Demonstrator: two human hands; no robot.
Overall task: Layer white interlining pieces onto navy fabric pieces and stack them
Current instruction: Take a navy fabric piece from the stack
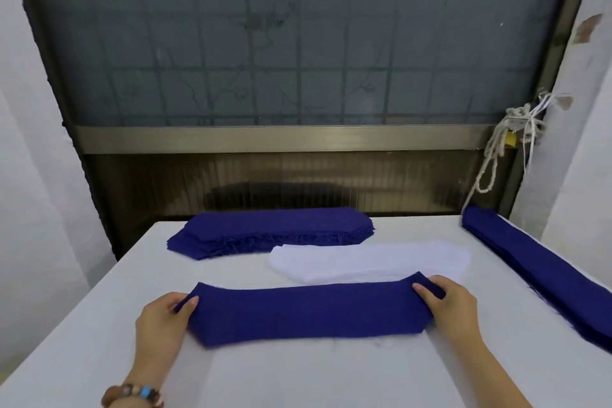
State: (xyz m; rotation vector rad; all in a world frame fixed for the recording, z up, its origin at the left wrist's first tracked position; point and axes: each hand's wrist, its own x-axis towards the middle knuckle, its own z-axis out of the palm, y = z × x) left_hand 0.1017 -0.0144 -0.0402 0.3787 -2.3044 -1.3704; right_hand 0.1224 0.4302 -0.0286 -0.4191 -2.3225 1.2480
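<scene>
1. Frosted glass in a barred window (298, 43) is filling the background, and below it a white-covered counter (298, 374) is carrying all the cloth.
2. I am seeing the left grip (165, 318) pinching the left end of a long navy piece (308, 311), thumb on top. The right grip (453, 305) is pinching the opposite end the same way, so neither one is released.
3. That navy piece is lying flat on the counter, stretching straight between the two grips.
4. Just beyond the right grip, the white interlining pile (371, 262) is sitting with its near edge almost touching the navy piece's far edge.
5. Well beyond the left grip, the far navy stack (275, 228) is resting near the counter's back edge. A second navy stack (543, 272) is running along the counter out to the right of the right grip.
6. I am judging the navy piece to be light, soft and limp, with fraying edges. Taking it by both short ends suits it, since a single-ended hold would probably let it fold.
7. I am expecting the interlining to be thinner and clingier, so one layer wants peeling off at a short end.
</scene>
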